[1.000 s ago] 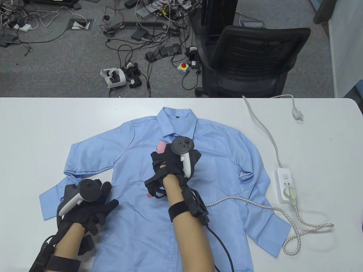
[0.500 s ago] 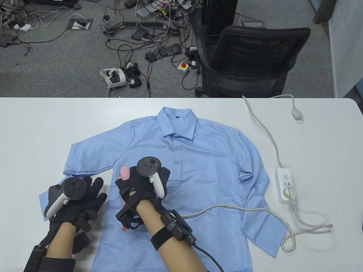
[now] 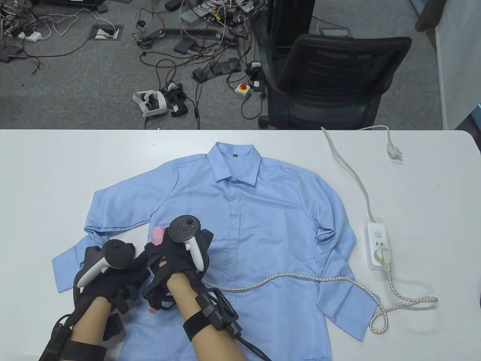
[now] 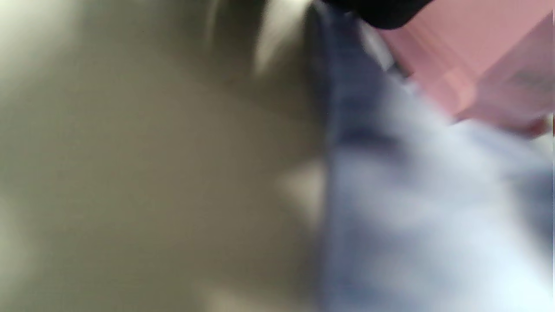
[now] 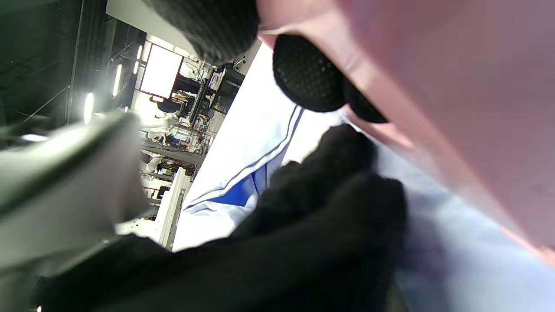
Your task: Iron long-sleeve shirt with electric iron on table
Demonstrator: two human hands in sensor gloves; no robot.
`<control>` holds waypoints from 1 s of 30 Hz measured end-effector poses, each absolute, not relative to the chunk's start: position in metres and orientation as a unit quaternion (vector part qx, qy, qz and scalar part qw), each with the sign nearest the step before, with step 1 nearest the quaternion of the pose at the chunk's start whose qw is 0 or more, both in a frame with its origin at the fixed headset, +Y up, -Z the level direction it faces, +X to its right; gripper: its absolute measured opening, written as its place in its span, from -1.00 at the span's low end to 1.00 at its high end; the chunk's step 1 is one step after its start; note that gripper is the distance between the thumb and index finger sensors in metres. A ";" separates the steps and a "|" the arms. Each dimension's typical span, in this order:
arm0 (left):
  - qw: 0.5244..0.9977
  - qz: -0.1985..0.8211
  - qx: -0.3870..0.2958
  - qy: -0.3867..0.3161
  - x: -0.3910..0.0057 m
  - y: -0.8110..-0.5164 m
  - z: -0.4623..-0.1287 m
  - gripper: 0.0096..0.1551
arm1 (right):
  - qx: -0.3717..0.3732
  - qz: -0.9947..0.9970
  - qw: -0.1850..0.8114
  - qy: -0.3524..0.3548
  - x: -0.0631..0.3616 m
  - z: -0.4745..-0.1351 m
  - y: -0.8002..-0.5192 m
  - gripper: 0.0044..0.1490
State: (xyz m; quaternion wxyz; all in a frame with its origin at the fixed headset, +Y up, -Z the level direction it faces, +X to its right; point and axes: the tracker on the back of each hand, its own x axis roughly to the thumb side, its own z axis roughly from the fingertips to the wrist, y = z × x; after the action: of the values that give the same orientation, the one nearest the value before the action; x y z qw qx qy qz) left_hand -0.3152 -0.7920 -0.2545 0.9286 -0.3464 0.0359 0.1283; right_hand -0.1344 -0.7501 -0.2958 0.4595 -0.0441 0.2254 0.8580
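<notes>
Shirt [image 3: 263,210] spread flat on surface [image 3: 45,173] for pressing — my right hand [image 3: 176,259] wraps pink iron [image 3: 158,235], lower left; left hand [image 3: 112,278] alongside steadies cloth, its grip unclear.

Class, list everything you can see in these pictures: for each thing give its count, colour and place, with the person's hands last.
Shirt: one, light blue, spread flat on table.
Iron: one, pink, on shirt's lower left front.
Iron cord: one, white braided, across shirt to power strip.
Power strip: one, white, right of shirt.
Table: one, white.
Office chair: one, black, behind table.
Headset: one, white, on floor.
Right hand: black glove, grips iron.
Left hand: black glove, beside iron at shirt's edge.
</notes>
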 end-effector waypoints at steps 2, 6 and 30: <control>0.924 0.140 -0.354 0.039 -0.315 -0.793 -0.253 -0.33 | -0.049 0.872 0.443 0.202 -0.132 -0.296 -0.749 0.03; 0.929 0.126 -0.345 0.040 -0.313 -0.792 -0.253 -0.31 | -0.072 0.868 0.450 0.196 -0.119 -0.297 -0.749 0.02; 0.928 0.177 -0.328 0.021 -0.308 -0.770 -0.248 -0.26 | -0.161 0.853 0.467 0.170 -0.018 -0.289 -0.753 0.04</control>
State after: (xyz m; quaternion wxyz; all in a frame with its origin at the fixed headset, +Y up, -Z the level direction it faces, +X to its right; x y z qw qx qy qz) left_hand -0.3078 -0.7697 -0.2479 0.9277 -0.3279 0.0212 0.1773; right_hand -0.0182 -0.7531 -0.2889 0.4666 -0.1606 0.1700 0.8530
